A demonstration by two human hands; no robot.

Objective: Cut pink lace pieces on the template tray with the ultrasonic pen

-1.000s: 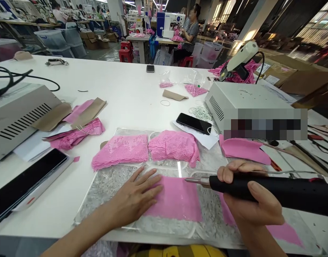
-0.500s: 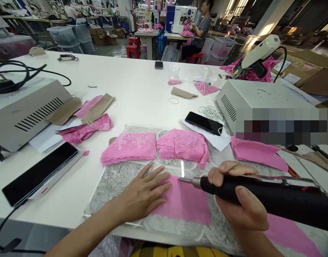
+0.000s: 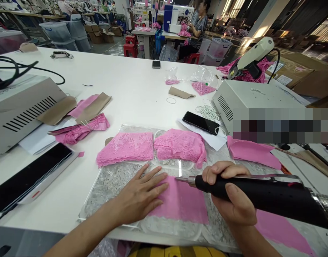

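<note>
My left hand (image 3: 142, 194) lies flat with its fingers spread, the fingertips resting on the left edge of a flat pink fabric piece (image 3: 184, 205). In my right hand (image 3: 233, 198) is a thick black handheld tool (image 3: 249, 194) with a slim pointed metal tip and a metal lever along its top. The tip is at the upper left edge of the fabric; I cannot tell whether it touches. Beyond my hands, a stack of pink lace pieces (image 3: 129, 148) and a bunched pink lace pile (image 3: 181, 146) lie on a clear sheet (image 3: 107, 185) over a grey marbled surface.
Grey metal boxes stand left (image 3: 24, 107) and right (image 3: 256, 96). A black phone (image 3: 200, 122) lies on white paper, and a larger one (image 3: 32, 176) is at left. More pink fabric (image 3: 253, 153) is at right. Across the white table (image 3: 107, 67), a person (image 3: 200, 32) sits at a sewing machine.
The whole view has shifted slightly, so things appear a little further left. My hands, the tool and the fabric keep nearly the same positions relative to one another.
</note>
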